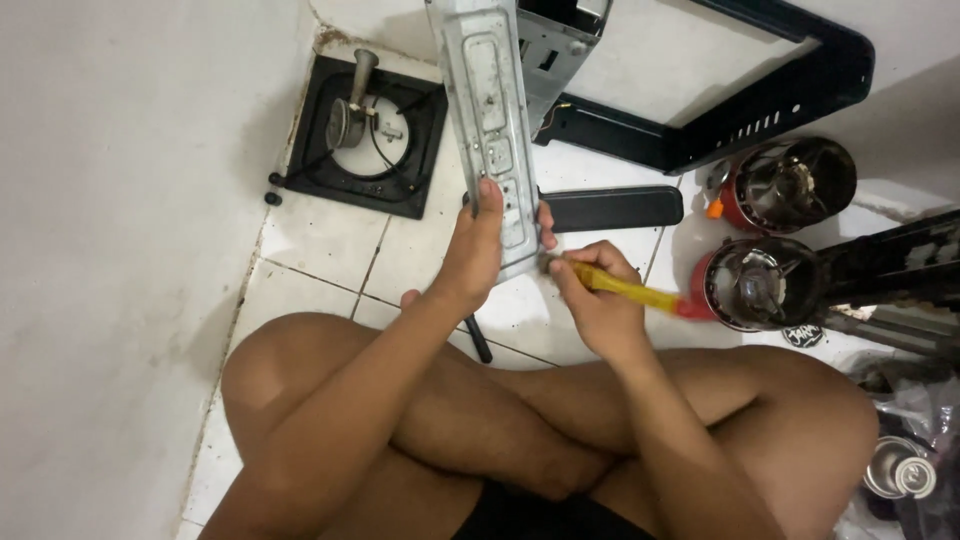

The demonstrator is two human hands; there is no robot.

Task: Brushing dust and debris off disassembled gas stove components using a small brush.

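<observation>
Left hand (478,240) clasps the lower end of a long grey metal panel (488,110), held upright above the tiled floor (320,250). Right hand (600,300) grips a yellow-handled screwdriver (630,290), tip at the panel's bottom edge. The panel looks stiff, light and sharp-edged, best held by its flat faces.

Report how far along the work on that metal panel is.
Done, by the look of it: parts lie loose on the tiled floor, among them a black frame and a square black plate. In hand: the left hand holds the grey metal panel upright while the right hand sets a yellow-handled screwdriver at its lower edge. What is left cannot be told.
</observation>
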